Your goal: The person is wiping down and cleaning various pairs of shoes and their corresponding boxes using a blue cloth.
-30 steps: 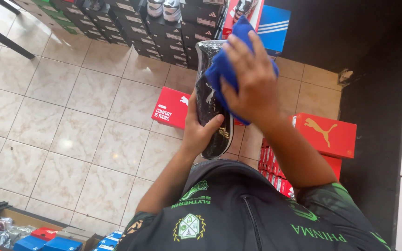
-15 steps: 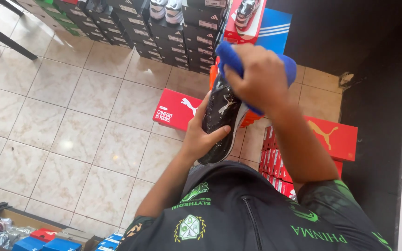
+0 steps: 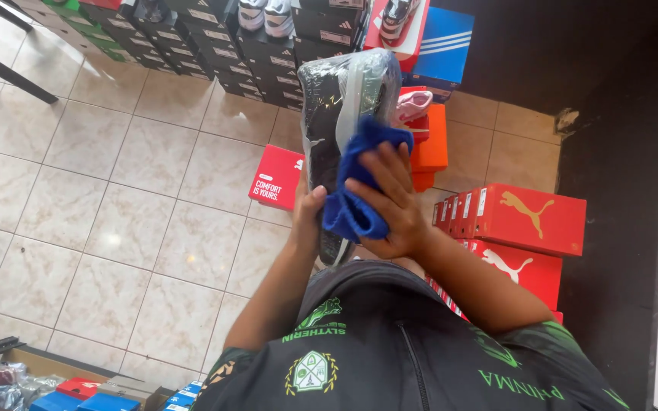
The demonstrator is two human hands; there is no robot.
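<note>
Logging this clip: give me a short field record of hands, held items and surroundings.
left hand: grips the shoe's lower end
right hand: presses cloth on shoe
shoe: black, wrapped in clear plastic, held upright
cloth: blue, bunched
floor: beige tiles
boxes: red box at right, blue box in the stack beyond

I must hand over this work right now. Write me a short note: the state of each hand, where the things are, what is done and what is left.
Left hand: grips the lower end of the plastic-wrapped black shoe, held upright above the tiled floor.
Right hand: presses a blue cloth against the shoe's side, about halfway up.
Around: red shoe boxes to the right, dark stacked boxes ahead.
Done: the cloth is on the wrap, mid-wipe; how much is clean I cannot tell.
Left: likely the rest of the wrap, then setting the shoe down.
</note>
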